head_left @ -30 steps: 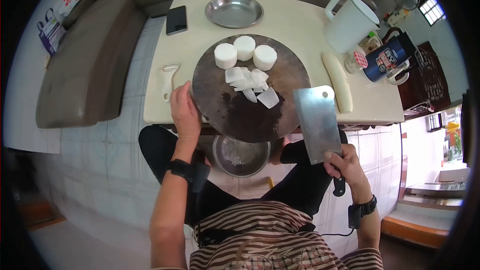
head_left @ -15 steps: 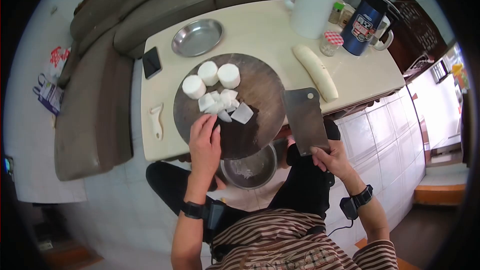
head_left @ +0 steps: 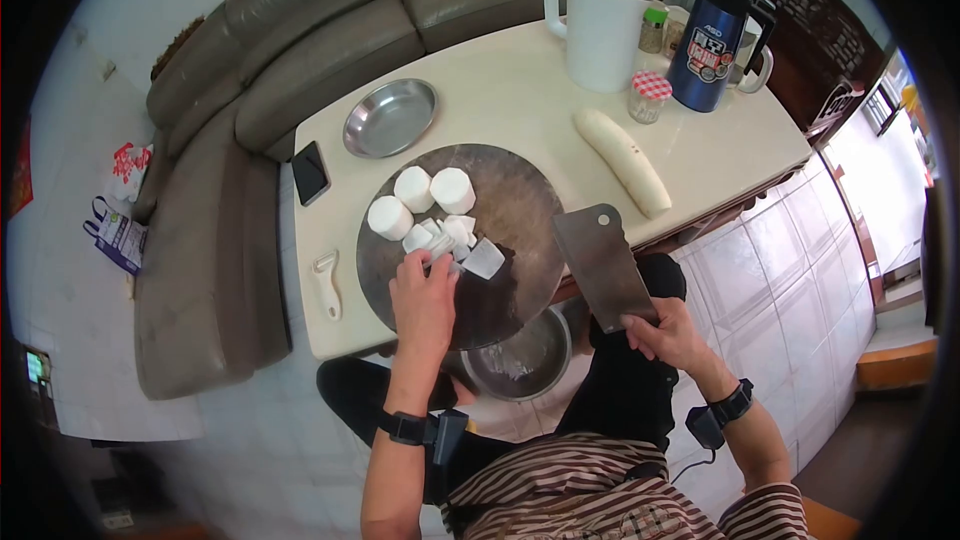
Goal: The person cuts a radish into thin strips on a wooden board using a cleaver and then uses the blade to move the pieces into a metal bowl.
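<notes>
The left hand (head_left: 425,292) lies flat, fingers stretched out and holding nothing, its fingertips on the pile of white slices (head_left: 455,240) near the middle of the round chopping board (head_left: 515,195). Three thick white chunks (head_left: 415,188) stand just behind the pile. The right hand (head_left: 668,335) is closed round the handle of a cleaver (head_left: 600,262), held off the board's right edge. A steel bowl (head_left: 525,355) sits below the bench (head_left: 520,90), and a whole peeled radish (head_left: 622,160) lies to the right.

Left hand (head_left: 424,292) on radish pieces (head_left: 450,238), round board (head_left: 520,200), right hand (head_left: 668,332) gripping cleaver (head_left: 602,265)
</notes>
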A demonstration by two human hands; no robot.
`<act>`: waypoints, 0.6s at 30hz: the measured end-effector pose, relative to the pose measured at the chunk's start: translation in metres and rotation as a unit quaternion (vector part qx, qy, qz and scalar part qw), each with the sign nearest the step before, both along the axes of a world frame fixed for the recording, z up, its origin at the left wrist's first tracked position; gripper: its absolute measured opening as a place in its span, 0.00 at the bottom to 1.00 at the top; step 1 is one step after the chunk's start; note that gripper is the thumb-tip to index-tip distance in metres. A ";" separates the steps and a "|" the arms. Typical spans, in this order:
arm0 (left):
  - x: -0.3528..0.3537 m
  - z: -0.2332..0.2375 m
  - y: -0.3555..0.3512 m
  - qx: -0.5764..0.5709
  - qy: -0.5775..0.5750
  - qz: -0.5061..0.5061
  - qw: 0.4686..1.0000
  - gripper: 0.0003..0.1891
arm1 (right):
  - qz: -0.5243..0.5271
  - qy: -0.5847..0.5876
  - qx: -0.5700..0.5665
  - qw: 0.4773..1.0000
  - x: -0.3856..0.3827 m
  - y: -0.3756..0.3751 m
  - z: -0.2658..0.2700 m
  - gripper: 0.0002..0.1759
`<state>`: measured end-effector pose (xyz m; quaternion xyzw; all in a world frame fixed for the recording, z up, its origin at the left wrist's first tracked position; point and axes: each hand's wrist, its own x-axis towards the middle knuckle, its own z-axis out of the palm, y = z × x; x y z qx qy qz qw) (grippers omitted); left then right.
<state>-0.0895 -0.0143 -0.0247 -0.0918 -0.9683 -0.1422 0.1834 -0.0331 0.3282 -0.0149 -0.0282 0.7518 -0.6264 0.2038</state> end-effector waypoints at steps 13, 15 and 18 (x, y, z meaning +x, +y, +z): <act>0.064 0.013 -0.008 0.003 -0.049 -0.055 0.997 0.21 | -0.004 0.011 0.001 1.000 0.005 0.009 -0.006 0.13; 0.071 0.017 -0.010 0.002 -0.051 -0.055 0.997 0.21 | -0.007 0.011 0.000 1.000 0.006 0.008 -0.004 0.13; 0.080 0.019 -0.015 -0.002 -0.062 -0.055 0.997 0.20 | -0.010 0.010 0.003 1.000 0.007 0.008 -0.002 0.14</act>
